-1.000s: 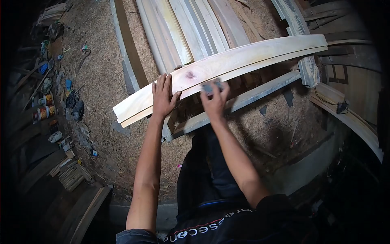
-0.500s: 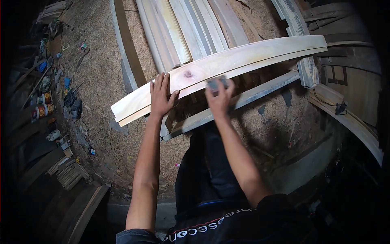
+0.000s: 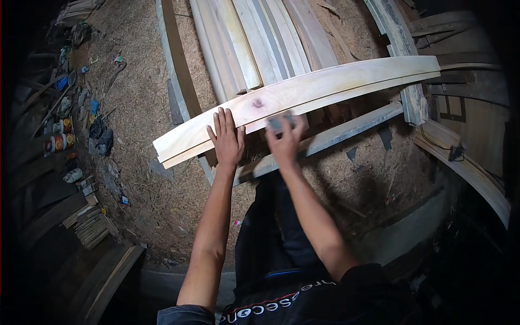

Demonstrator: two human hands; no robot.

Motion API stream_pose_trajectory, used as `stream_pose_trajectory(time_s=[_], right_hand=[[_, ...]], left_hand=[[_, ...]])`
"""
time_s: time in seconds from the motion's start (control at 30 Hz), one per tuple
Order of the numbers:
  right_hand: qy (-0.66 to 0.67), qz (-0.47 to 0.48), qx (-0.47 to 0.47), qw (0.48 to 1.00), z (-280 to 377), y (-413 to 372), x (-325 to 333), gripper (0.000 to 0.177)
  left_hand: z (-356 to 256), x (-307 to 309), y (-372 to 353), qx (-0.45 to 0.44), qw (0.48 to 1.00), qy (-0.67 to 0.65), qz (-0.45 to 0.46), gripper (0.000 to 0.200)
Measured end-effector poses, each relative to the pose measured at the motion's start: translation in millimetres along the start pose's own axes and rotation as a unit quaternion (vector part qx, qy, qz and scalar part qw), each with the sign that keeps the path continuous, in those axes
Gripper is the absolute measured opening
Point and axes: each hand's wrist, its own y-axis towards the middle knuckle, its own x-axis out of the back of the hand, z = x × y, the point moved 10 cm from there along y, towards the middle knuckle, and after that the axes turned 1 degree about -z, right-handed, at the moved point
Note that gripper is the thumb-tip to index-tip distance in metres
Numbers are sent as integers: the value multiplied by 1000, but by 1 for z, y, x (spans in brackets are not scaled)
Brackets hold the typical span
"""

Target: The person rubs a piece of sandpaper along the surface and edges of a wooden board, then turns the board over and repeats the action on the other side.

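A pale wooden board (image 3: 346, 81) with a stepped lower edge and a dark knot lies slantwise across the frame. My left hand (image 3: 226, 138) rests on it left of the knot, fingers stretched out and pressing flat. To the right, my right hand (image 3: 286, 142) grips a small dark grey sanding block (image 3: 281, 123) against the board's near edge. Motion blurs the block and fingertips somewhat, and the block's underside is hidden.
A grey wooden frame rail (image 3: 352, 129) runs beneath and nearer to me, joining a weathered beam (image 3: 414, 103) at right. Several planks (image 3: 271, 38) lie beyond the board. Shavings cover the floor (image 3: 135, 130); tins (image 3: 59, 142) and scraps line the left side.
My right hand has slid slightly left and down with the sanding block. My left hand has moved right along the board. The whole view has shifted a little.
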Motion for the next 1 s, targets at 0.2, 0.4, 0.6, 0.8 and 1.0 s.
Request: stream_pose_trajectory(time_s=[0.2, 0.4, 0.6, 0.8, 1.0], right_hand=[[1, 34, 29, 999, -3, -1, -4, 50], [-8, -38, 1, 999, -13, 18, 22, 48], [-31, 81, 68, 994, 23, -13, -23, 51], [-34, -25, -19, 999, -23, 26, 29, 48], [-11, 52, 34, 998, 23, -20, -26, 49]], left_hand=[[6, -2, -5, -16, 999, 3, 33, 69], [3, -4, -7, -16, 999, 32, 23, 69], [4, -4, -6, -11, 1000, 15, 18, 70], [3, -2, -8, -10, 1000, 3, 24, 70], [3, -3, -13, -9, 1000, 21, 2, 70]])
